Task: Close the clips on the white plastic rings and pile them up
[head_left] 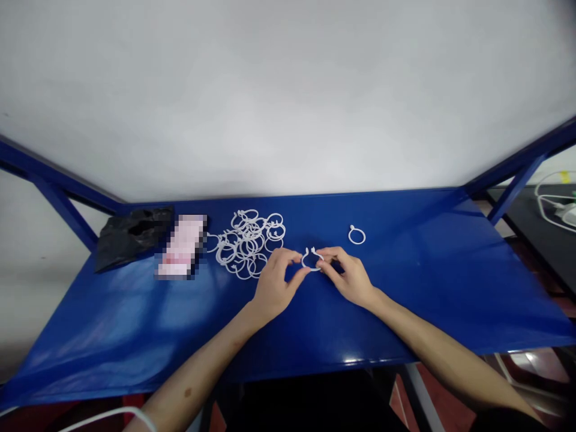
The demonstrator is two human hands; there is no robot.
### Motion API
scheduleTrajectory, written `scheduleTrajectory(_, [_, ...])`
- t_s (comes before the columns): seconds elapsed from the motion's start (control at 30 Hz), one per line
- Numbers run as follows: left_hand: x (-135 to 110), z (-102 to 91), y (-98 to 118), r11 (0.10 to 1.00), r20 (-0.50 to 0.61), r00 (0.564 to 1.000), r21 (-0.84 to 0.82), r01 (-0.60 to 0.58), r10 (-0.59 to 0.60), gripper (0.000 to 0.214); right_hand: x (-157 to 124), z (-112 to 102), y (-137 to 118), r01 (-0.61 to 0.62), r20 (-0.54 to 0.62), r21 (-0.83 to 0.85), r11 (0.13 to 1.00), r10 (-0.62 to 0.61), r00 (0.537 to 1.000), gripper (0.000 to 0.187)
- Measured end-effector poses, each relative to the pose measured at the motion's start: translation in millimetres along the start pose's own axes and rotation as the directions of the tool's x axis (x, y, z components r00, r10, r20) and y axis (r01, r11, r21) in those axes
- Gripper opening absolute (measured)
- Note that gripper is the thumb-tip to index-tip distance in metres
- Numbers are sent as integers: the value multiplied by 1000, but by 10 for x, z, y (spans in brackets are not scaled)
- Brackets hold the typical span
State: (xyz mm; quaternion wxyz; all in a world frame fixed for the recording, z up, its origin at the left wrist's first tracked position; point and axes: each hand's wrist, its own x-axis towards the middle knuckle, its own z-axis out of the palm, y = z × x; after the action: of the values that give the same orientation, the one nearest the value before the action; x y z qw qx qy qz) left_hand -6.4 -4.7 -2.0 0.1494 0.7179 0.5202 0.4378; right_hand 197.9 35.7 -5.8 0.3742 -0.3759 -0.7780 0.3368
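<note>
Between my two hands is a white plastic ring [312, 269] with a gap at its top, where two small end pieces stand apart. My left hand [276, 281] pinches its left side between thumb and fingers. On the opposite side my right hand [348, 276] grips it the same way. Just left of my left hand lies a loose pile of similar white rings [245, 240], several of them overlapping. One more white ring [357, 236], with its ends together in a small knob, lies apart to the right, beyond my right hand.
A blue table [432, 264] carries everything. At its left lie a phone [182, 246] with a blurred screen and a crumpled black plastic bag [130, 234]. Blue frame bars [517, 186] rise at both ends, and a white wall [288, 96] stands behind. White cables [555, 204] lie far right.
</note>
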Motion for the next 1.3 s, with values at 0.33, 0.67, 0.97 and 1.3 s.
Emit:
scheduleTrajectory(0.33, [37, -10, 3, 890, 198, 919, -250, 383, -340, 11, -22, 62, -38, 147, 133, 90, 985, -158, 978, 15])
scheduleTrajectory(0.67, [-11, -4, 14, 985, 127, 986, -117, 128, -113, 13, -47, 48, -39, 289, 198, -66, 955, -272, 942, 20])
scheduleTrajectory(0.97, [147, -217, -454, 834, -20, 999, 552, -24, 42, 26, 186, -388, 289, -33, -205, -507, 862, -83, 975, 21])
scheduleTrajectory(1.3, [138, -208, -519, 796, -10, 997, 603, -51, 71, 14, 234, -515, 420, -98, -241, -626, 774, -72, 968, 25])
